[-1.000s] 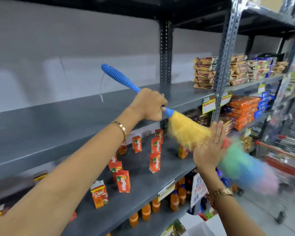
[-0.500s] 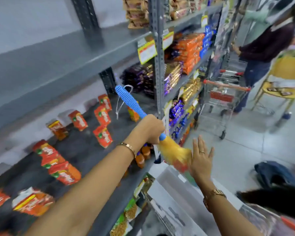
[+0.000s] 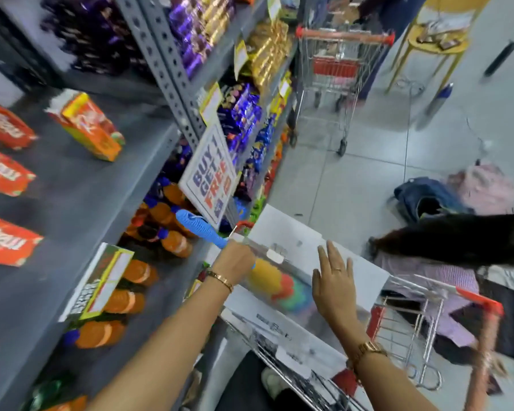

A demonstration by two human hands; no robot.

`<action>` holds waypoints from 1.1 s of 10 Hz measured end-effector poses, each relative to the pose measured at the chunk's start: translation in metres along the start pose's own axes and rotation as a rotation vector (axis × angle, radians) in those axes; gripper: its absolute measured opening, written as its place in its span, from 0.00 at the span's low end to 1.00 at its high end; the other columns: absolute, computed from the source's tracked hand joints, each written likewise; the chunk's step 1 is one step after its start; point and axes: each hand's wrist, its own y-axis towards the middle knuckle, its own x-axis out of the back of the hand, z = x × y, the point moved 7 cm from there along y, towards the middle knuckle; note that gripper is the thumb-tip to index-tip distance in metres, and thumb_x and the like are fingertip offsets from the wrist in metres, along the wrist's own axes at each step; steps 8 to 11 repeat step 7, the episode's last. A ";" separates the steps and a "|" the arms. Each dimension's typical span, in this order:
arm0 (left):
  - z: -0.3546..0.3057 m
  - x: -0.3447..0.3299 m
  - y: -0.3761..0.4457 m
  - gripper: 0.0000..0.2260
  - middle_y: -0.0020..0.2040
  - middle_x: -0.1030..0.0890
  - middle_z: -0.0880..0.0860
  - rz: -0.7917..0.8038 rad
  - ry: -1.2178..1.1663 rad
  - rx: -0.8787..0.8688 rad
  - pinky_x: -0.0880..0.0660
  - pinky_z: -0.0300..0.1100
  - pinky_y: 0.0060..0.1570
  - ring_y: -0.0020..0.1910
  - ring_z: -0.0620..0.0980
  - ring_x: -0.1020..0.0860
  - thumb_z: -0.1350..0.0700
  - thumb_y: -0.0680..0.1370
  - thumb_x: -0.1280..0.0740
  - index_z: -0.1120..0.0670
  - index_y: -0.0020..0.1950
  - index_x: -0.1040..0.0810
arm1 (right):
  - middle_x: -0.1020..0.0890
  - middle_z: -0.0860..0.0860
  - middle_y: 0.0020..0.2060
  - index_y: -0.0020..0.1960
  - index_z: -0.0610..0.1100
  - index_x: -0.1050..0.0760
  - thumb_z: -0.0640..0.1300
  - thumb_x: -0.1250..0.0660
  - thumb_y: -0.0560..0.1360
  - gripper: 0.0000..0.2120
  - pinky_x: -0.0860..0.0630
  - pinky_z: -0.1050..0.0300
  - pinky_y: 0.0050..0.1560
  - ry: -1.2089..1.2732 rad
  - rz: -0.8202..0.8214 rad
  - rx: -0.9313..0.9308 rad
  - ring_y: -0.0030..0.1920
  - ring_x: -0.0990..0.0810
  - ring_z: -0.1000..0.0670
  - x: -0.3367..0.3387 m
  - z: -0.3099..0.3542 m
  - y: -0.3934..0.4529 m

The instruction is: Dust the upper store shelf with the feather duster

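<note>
My left hand point(image 3: 235, 261) grips the blue ribbed handle point(image 3: 201, 228) of the feather duster. Its yellow, red and green feathers point(image 3: 275, 284) point down to the right, blurred, over a white box in a shopping cart. My right hand point(image 3: 334, 284) is flat and open with fingers spread, just right of the feathers, not clearly touching them. The upper store shelf is out of view. A grey shelf point(image 3: 80, 197) with orange-red cartons point(image 3: 5, 175) lies to the left.
Orange drink bottles point(image 3: 122, 301) fill the shelf below. A "Buy 1 Get 1 Free" sign point(image 3: 209, 175) hangs off the rack post. A white box point(image 3: 291, 241) sits in the near cart point(image 3: 410, 330). Another cart point(image 3: 337, 63) and bags point(image 3: 428, 197) stand on the floor.
The view has swung down from the upper shelves to the lower shelves and floor. Both hands and the duster have dropped with it, now over the cart's white box.
</note>
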 end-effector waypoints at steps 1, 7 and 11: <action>-0.014 -0.031 0.023 0.11 0.51 0.19 0.56 0.030 0.000 -0.005 0.39 0.43 0.34 0.50 0.55 0.21 0.67 0.78 0.43 0.58 0.52 0.22 | 0.33 0.34 0.68 0.66 0.32 0.33 0.31 0.32 0.71 0.24 0.44 0.34 0.66 -0.016 0.026 -0.021 0.67 0.35 0.35 -0.029 -0.016 0.000; -0.038 -0.146 0.099 0.17 0.63 0.26 0.56 0.011 -0.229 0.226 0.34 0.50 0.62 0.63 0.55 0.29 0.57 0.77 0.39 0.54 0.66 0.33 | 0.36 0.36 0.70 0.67 0.33 0.34 0.31 0.34 0.71 0.26 0.48 0.35 0.68 -0.076 0.138 -0.035 0.69 0.37 0.36 -0.130 -0.052 0.004; -0.038 -0.146 0.099 0.17 0.63 0.26 0.56 0.011 -0.229 0.226 0.34 0.50 0.62 0.63 0.55 0.29 0.57 0.77 0.39 0.54 0.66 0.33 | 0.36 0.36 0.70 0.67 0.33 0.34 0.31 0.34 0.71 0.26 0.48 0.35 0.68 -0.076 0.138 -0.035 0.69 0.37 0.36 -0.130 -0.052 0.004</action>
